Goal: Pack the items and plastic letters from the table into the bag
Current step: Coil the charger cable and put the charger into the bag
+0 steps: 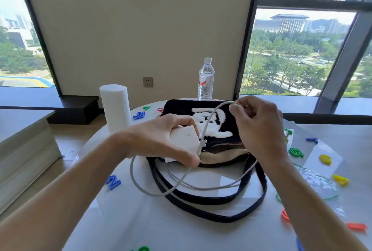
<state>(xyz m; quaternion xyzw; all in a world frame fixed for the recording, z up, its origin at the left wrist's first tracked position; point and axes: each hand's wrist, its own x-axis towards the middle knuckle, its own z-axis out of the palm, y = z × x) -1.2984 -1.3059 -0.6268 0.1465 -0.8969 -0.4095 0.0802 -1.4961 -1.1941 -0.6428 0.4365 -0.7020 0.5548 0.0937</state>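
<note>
Gripping charger [184, 140] in left hand [159, 136], right hand [259, 126] pinching cable [131, 170] — bag [177, 107] apparently unzipped

Beige wall [141, 29] dead centre, socket [148, 82] low on it. Big dark-framed windows [298, 49] either side, bright daylight pouring in, trees [281, 65] and buildings [289, 22] outside. Grey sill [28, 95] under the glass. Pale bench [24, 150] left of the round white surface [141, 220].
</note>
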